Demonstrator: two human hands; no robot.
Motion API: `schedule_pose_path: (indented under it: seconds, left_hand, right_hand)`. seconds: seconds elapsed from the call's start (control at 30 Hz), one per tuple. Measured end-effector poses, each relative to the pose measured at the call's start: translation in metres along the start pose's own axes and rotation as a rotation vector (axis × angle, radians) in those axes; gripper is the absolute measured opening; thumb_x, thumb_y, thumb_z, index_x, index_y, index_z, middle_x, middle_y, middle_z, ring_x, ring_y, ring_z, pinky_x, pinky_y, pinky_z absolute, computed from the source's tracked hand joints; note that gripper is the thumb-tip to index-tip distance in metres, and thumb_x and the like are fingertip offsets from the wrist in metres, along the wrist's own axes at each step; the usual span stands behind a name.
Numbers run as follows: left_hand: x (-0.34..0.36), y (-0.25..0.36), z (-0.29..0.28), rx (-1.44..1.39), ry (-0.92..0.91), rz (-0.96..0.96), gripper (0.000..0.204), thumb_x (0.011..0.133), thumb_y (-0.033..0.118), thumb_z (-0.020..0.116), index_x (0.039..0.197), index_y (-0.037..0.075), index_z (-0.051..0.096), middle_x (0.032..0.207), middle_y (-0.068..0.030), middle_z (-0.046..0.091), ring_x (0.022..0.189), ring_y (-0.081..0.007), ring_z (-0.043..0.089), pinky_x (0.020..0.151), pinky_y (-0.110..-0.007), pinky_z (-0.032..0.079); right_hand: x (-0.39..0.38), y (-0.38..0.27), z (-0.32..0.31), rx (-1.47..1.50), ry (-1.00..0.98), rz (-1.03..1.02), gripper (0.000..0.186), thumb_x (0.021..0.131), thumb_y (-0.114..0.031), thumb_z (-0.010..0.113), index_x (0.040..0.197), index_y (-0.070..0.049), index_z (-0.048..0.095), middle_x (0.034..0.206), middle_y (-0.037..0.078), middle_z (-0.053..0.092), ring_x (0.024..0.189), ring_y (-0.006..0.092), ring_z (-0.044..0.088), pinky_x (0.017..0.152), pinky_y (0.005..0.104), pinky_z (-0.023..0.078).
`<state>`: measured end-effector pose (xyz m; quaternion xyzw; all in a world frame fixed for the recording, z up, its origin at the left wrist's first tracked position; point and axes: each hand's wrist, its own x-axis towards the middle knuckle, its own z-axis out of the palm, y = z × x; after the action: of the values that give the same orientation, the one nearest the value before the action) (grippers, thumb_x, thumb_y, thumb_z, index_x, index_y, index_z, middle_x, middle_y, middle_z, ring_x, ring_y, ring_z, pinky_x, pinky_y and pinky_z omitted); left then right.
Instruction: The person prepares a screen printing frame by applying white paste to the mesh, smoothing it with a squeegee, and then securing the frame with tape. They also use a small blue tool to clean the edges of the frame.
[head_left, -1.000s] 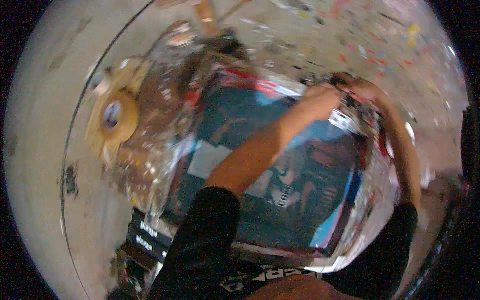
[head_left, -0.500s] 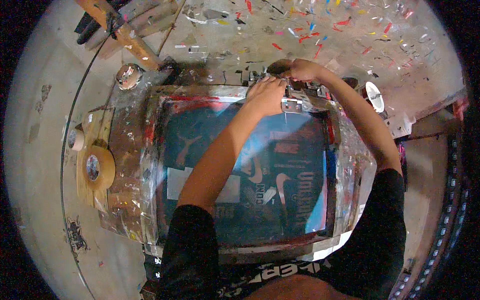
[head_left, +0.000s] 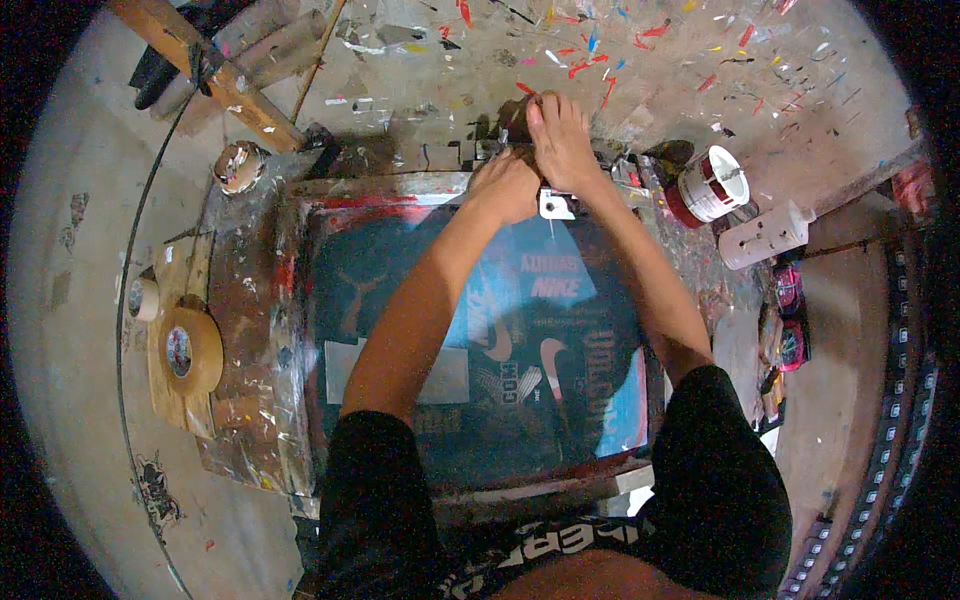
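Observation:
A screen-printing screen [head_left: 380,260], dark teal mesh with pale stencil shapes in a worn frame, lies on a paint-splattered board. At its far edge is a metal clamp [head_left: 556,205]. My left hand [head_left: 503,187] is closed over the clamp fittings, its fingers curled and partly hidden. My right hand [head_left: 562,142] is just beyond and right of it, fingers bent over a dark part at the back of the clamp; what they grip is too shadowed to make out.
Tape rolls [head_left: 190,352] lie on wood at left, beside a cable. A round container [head_left: 240,167] sits back left, near a wooden beam [head_left: 240,95]. A white bucket [head_left: 718,183] and pinkish cylinder [head_left: 760,239] stand right. The floor behind is speckled with paint.
My right hand has moved leftward and farther back, above my left hand, which has shifted slightly left. The view has steadied, uncovering more of the containers at right.

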<state>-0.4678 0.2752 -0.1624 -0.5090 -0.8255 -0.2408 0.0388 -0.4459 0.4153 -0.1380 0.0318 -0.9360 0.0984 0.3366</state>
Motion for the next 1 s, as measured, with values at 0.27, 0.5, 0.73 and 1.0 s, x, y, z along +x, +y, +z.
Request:
schedule_pose_path:
  seconds: [0.27, 0.5, 0.73, 1.0]
  left_hand:
    - [0.007, 0.005, 0.007, -0.148, 0.022, -0.095, 0.038, 0.083, 0.021, 0.065, 0.117, 0.004, 0.065, 0.122, -0.0205, 0.065, 0.112, -0.0393, 0.062, 0.097, -0.047, 0.049]
    - [0.009, -0.011, 0.006, 0.107, -0.185, -0.011, 0.055, 0.077, 0.029, 0.074, 0.122, 0.001, 0.061, 0.129, -0.021, 0.059, 0.124, -0.0372, 0.053, 0.109, -0.045, 0.041]
    - [0.0, -0.008, -0.003, -0.068, -0.044, 0.092, 0.066, 0.07, 0.019, 0.082, 0.126, 0.001, 0.054, 0.125, -0.0194, 0.058, 0.124, -0.0373, 0.053, 0.109, -0.044, 0.042]
    - [-0.003, -0.01, 0.007, 0.061, -0.013, 0.207, 0.066, 0.076, 0.024, 0.078, 0.137, 0.02, 0.055, 0.12, -0.0139, 0.06, 0.116, -0.0356, 0.058, 0.1, -0.046, 0.049]
  right_hand:
    - [-0.025, -0.008, 0.006, -0.072, -0.005, 0.058, 0.042, 0.103, -0.038, 0.041, 0.114, 0.0, 0.055, 0.117, 0.023, 0.055, 0.112, 0.0417, 0.049, 0.096, 0.053, 0.037]
    - [0.006, 0.016, -0.026, 0.127, -0.268, 0.242, 0.055, 0.099, -0.05, 0.047, 0.106, 0.002, 0.063, 0.109, 0.027, 0.063, 0.101, 0.044, 0.059, 0.088, 0.0523, 0.046]
    - [0.021, 0.073, -0.026, 0.207, -0.95, 0.357, 0.056, 0.089, -0.059, 0.061, 0.081, -0.005, 0.07, 0.066, 0.012, 0.065, 0.059, 0.0272, 0.062, 0.06, 0.0433, 0.05]
    - [0.056, 0.075, -0.008, 0.279, -1.231, 0.471, 0.036, 0.087, -0.046, 0.064, 0.069, -0.016, 0.058, 0.055, -0.006, 0.047, 0.043, 0.0096, 0.04, 0.038, 0.0301, 0.032]
